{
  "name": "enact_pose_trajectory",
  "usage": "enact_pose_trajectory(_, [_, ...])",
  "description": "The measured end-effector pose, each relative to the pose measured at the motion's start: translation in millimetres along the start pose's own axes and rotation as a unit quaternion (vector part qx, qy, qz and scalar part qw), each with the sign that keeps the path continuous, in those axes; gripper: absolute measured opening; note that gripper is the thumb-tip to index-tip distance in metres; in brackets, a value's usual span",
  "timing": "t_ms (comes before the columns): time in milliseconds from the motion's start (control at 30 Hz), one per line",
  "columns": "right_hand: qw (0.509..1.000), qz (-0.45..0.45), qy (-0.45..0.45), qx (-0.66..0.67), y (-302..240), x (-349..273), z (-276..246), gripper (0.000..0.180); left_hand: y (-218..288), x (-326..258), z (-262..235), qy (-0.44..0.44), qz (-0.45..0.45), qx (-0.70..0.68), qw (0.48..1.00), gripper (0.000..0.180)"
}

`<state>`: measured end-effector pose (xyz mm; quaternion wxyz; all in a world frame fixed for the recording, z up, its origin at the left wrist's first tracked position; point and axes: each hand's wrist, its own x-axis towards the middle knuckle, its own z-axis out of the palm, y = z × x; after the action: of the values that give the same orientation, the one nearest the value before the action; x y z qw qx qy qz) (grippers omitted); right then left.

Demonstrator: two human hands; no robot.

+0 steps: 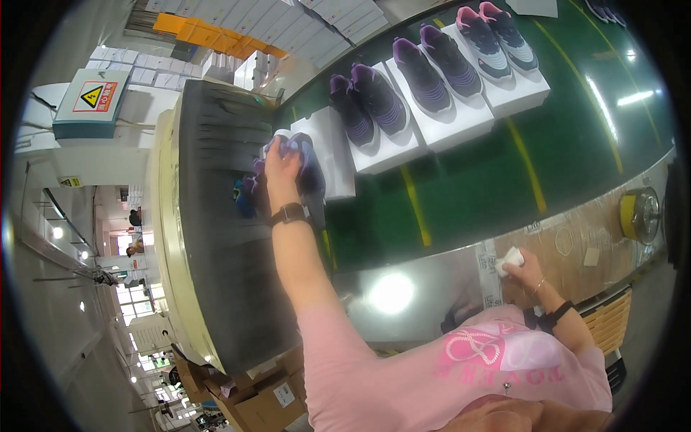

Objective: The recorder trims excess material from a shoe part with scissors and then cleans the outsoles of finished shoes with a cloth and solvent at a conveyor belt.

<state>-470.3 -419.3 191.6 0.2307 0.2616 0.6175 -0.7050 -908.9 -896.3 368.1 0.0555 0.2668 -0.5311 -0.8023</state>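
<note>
My left hand [283, 169] is stretched far forward to the mouth of a black-curtained machine. Its fingers are curled over a purple-blue sneaker [309, 164], and another purple sneaker partly shows behind the wrist. Close by stands a white shoebox [327, 155] with no shoes on top. Near my body, my right hand [527, 272] is closed round a crumpled white wad [509, 262], paper or cloth, above the side table. To the right of the left hand, dark sneakers with purple linings [380, 101] rest in pairs on white boxes [392, 150].
A green conveyor belt [461, 173] with yellow lines carries the boxes. Dark curtain strips [223, 216] hang at the left. A pink-lined pair of sneakers [497, 43] sits farther right. On the table [568, 252] stands a yellow tape roll [637, 216]. Cardboard boxes [270, 407] lie at the lower left.
</note>
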Motion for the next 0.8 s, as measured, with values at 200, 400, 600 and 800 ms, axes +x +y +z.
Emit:
enact_pose_trajectory(200, [0.999, 0.022, -0.010, 0.027, -7, 5, 4, 0.026, -20, 57, 26, 0.049, 0.121, 0.205, 0.970, 0.067])
enact_pose_trajectory(400, [0.999, 0.040, 0.016, 0.030, -11, -1, -10, 0.028, -86, -5, 138, -0.108, 0.345, 0.537, 0.762, 0.073])
enact_pose_trajectory(600, [0.997, 0.049, -0.035, 0.041, -13, 4, -1, 0.032, -104, -13, 177, -0.079, 0.220, 0.764, 0.601, 0.100])
enact_pose_trajectory(800, [0.997, 0.030, -0.020, 0.065, -6, -5, 0, 0.036, -92, -35, 164, -0.086, 0.297, 0.749, 0.587, 0.070])
